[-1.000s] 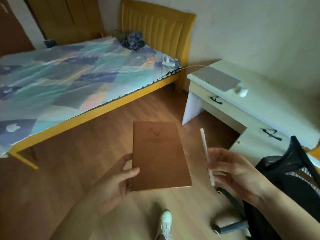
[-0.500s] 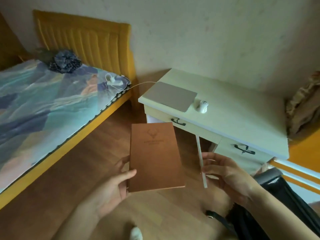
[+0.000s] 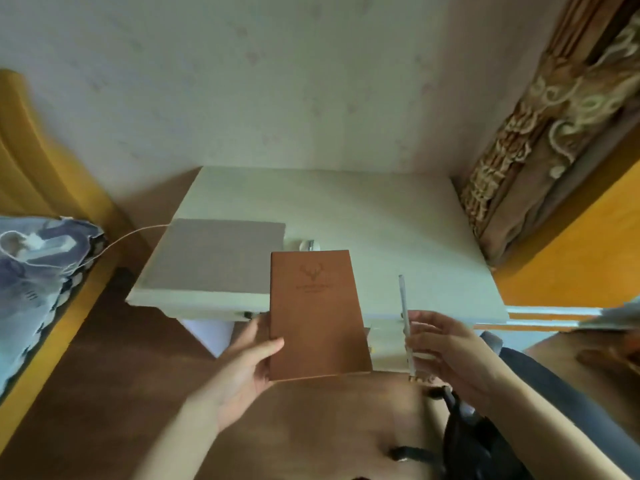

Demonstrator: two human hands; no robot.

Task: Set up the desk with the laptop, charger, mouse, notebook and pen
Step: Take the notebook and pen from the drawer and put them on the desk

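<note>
My left hand grips a brown notebook with a deer emblem by its lower left edge, held over the desk's front edge. A white pen stands nearly upright in my right hand, just right of the notebook. On the left part of the white desk lies a closed grey laptop. The white mouse peeks out above the notebook's top edge, mostly hidden. A white charger cable runs from the laptop to the charger on the bed.
A bed with a yellow frame and patterned cover stands left of the desk. A brown patterned curtain hangs at the right. A black chair is at the lower right, over a wooden floor.
The view has swung right and closer to the desk, which now sits straight ahead. Both hands with notebook and pen have come up over the desk's front edge.
</note>
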